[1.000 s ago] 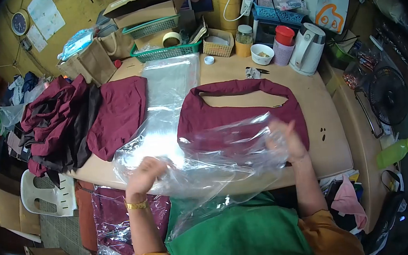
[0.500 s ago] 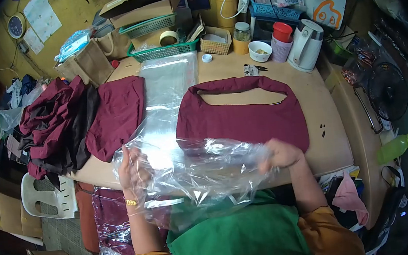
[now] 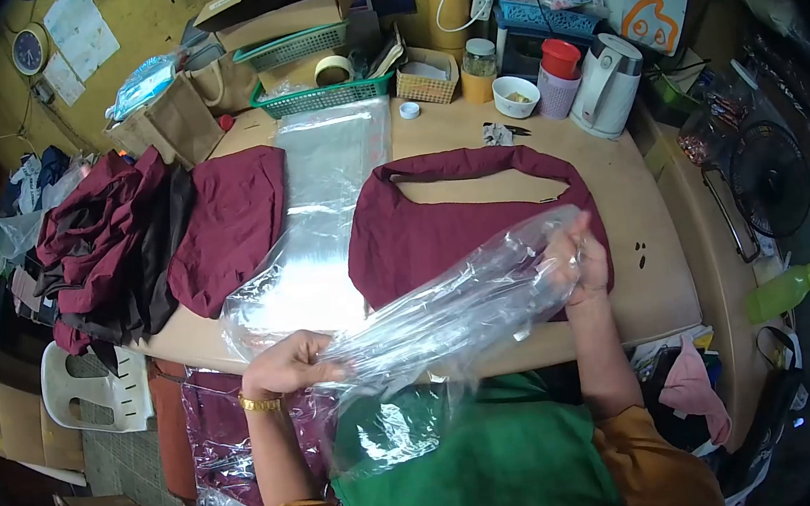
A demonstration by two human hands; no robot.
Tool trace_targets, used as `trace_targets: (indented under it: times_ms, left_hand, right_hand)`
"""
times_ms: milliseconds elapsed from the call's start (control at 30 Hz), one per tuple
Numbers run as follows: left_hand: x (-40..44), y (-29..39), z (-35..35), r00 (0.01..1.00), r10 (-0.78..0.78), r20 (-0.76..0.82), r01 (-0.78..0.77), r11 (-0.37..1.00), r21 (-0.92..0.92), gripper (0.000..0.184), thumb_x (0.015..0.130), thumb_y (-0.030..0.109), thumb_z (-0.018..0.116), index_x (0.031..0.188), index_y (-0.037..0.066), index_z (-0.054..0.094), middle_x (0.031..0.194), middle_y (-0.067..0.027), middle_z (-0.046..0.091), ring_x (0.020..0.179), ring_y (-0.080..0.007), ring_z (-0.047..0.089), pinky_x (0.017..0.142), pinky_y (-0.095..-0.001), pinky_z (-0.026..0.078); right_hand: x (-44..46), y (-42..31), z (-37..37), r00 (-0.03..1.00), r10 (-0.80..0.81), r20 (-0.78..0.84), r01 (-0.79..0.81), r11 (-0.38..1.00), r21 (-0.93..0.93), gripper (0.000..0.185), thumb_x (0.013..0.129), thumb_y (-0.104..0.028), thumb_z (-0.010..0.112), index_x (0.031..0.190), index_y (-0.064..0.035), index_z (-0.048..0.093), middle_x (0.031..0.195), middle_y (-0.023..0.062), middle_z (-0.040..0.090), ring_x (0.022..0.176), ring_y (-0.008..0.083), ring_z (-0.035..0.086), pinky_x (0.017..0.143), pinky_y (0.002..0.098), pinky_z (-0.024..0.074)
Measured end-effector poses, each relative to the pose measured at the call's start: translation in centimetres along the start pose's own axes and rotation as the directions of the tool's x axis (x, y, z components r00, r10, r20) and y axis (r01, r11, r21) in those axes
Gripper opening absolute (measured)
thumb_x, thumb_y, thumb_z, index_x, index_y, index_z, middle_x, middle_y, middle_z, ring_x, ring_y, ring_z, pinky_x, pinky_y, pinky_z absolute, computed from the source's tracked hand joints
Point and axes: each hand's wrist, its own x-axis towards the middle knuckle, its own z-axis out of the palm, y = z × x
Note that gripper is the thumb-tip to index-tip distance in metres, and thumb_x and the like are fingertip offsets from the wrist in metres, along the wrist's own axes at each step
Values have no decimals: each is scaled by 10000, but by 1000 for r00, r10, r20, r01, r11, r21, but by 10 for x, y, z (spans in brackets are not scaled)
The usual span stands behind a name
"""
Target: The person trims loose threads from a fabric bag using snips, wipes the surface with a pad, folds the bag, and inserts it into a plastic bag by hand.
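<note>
A clear plastic bag (image 3: 442,314) is stretched slantwise between my hands, bunched into long creases. My left hand (image 3: 290,364), with a gold band at the wrist, pinches its lower left end. Higher up on the right, my right hand (image 3: 578,261) grips the other end, its fingers seen partly through the film. Behind the plastic lies a maroon shoulder bag (image 3: 458,232), flat on the table with its strap loop toward the back. Part of its lower edge is covered by the film. A stack of flat clear plastic bags (image 3: 331,176) lies to its left.
Maroon fabric pieces (image 3: 232,228) and a crumpled maroon and black pile (image 3: 110,247) cover the table's left. Along the back stand a green basket (image 3: 327,97), a jar (image 3: 479,70), a bowl (image 3: 515,97) and a white kettle (image 3: 608,90). Small snips (image 3: 517,130) lie nearby.
My right hand has risen and moved slightly right, while my left has dropped lower. The plastic bag between them has gone from loosely spread to drawn tight on a slant.
</note>
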Motion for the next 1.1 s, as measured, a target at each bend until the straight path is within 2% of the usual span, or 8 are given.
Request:
trace_targets:
  times_ms: [167, 267, 367, 467, 600, 833, 1000, 1100]
  left_hand:
    - [-1, -36, -8, 523, -121, -844, -619, 627, -474, 210, 974, 227, 570, 1016, 26, 609, 758, -63, 637, 678, -186, 631, 714, -358, 561]
    - [-6, -22, -5, 862, 387, -328, -376, 53, -925, 340, 973, 379, 554, 958, 44, 613, 744, -75, 634, 606, -189, 601, 623, -338, 532]
    - [-15, -35, -5, 915, 189, -357, -258, 953, -157, 513, 900, 409, 668, 1120, -52, 621, 809, -29, 659, 619, -102, 543, 580, -260, 441]
    - [-28, -57, -19, 998, 18, 53, -10, 991, -135, 437, 864, 236, 738, 1134, -83, 609, 876, -72, 679, 712, -135, 600, 637, -252, 469]
    - [-43, -64, -3, 694, 87, -714, -595, 629, -501, 688, 796, 384, 779, 1197, -116, 527, 1009, -170, 659, 905, -215, 629, 707, -289, 499]
    - [-56, 39, -24, 681, 334, -652, -412, 911, 36, 193, 918, 162, 625, 1045, 39, 546, 1032, -96, 603, 850, -136, 591, 750, -257, 494]
    - [-47, 67, -37, -236, 400, -886, -292, 840, 457, 322, 998, 180, 514, 1266, 5, 553, 1165, -123, 599, 1015, -196, 602, 897, -304, 494]
    - [19, 38, 4, 1, 543, -840, -89, 836, 541, 421, 982, 117, 497, 1375, -28, 462, 1377, -178, 502, 1251, -285, 491, 1090, -392, 358]
  right_hand:
    - [0, 2, 1, 778, 521, 351, 122, 423, -898, 451, 914, -451, 635, 940, -2, 671, 758, 37, 662, 581, 69, 542, 539, 242, 431]
    - [-13, 5, 12, 857, 359, 370, 94, 596, -797, 293, 875, -308, 716, 802, -30, 658, 792, 78, 684, 713, 172, 642, 695, 334, 524]
    - [-2, 3, 4, 990, 1, 138, 20, 989, -149, 400, 1000, -435, 479, 943, -61, 609, 717, 82, 655, 649, 183, 653, 592, 342, 548]
    - [-5, -12, -4, 903, 424, -73, -412, 800, -436, 477, 1001, -501, 440, 995, -45, 581, 681, 91, 630, 517, 153, 597, 497, 275, 503]
    - [-10, -16, 17, 401, 832, 382, -6, 420, -908, 319, 862, -323, 738, 880, -17, 651, 661, 49, 649, 542, 71, 563, 492, 205, 439]
    - [18, -68, 52, 929, -62, 364, 283, 752, -595, 493, 840, -391, 754, 1072, 6, 574, 962, 42, 617, 835, 89, 598, 695, 226, 502]
    - [18, -50, 27, 873, 454, 181, 470, -679, -564, 659, 812, -530, 680, 1371, -213, 532, 1500, 154, 382, 1437, 341, 261, 1140, 656, 107]
    - [-7, -14, -13, 919, 386, 84, 356, -718, -598, 741, 837, -587, 622, 1466, -260, 407, 1580, 165, 212, 1462, 418, 138, 1121, 696, 28]
